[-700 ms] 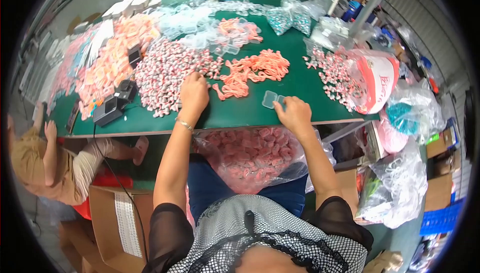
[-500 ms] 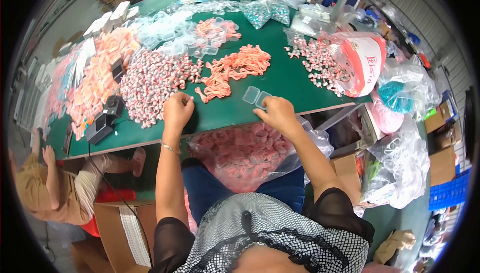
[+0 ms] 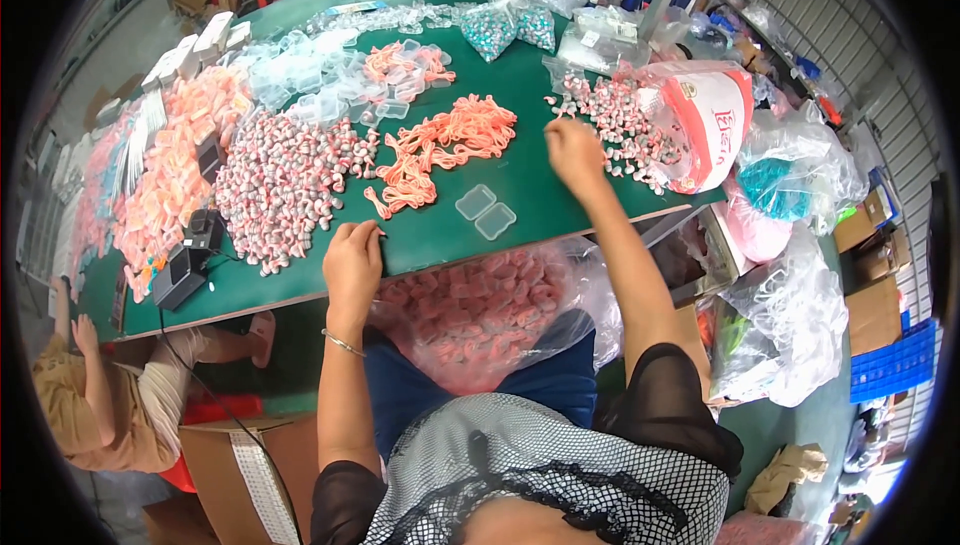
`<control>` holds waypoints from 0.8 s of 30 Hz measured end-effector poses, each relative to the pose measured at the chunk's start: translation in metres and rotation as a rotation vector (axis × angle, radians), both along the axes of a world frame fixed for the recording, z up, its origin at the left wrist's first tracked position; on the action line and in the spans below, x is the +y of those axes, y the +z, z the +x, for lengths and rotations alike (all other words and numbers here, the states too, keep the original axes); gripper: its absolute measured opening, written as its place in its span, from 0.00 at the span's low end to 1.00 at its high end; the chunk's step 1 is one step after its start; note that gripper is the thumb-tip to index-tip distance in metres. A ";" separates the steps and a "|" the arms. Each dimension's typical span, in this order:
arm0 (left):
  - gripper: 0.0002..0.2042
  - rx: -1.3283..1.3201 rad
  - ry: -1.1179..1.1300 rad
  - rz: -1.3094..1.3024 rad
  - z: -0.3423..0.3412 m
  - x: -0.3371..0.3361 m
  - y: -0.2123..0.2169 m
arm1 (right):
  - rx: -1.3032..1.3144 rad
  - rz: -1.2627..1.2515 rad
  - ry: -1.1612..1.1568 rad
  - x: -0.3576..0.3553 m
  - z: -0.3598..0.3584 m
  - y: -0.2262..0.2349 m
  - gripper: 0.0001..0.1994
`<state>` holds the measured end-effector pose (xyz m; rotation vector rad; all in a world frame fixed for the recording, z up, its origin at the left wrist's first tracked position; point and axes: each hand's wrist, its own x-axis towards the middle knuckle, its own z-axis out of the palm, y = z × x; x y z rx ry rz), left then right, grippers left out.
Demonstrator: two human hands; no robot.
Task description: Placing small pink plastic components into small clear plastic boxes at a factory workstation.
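Green tabletop under both hands. Right hand: fingers curled, tips pressed into the near edge of a heap of small pink-and-white pieces; whether a piece is pinched between them cannot be told, the back of the hand hides the tips. Arm stretched forward and right, which puts the heap at full reach.

Left hand: loosely curled, knuckles up, resting at the table's near edge; nothing visible in it. Thin bracelet at the wrist.

Between the two hands, an opened clear hinged case lies flat with both halves up, apart from either hand. Judgement: set there so either hand can drop pieces in.

Just beyond it, a tangle of orange cords; left of that, a larger spread of pink-and-white pieces. More clear cases farther back. Heaps seem sorted by kind, fanned around the seat.

Clear bag of pink items hangs below the table edge, over the lap.

Room: workshop, bagged stock and cartons to the right, blue crate, another person low at left.
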<state>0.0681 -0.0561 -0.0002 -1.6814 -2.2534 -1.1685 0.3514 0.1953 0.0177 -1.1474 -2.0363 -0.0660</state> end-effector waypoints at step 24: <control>0.06 -0.231 -0.240 0.208 0.120 0.053 -0.006 | 0.079 -0.233 0.543 -0.093 -0.018 -0.012 0.08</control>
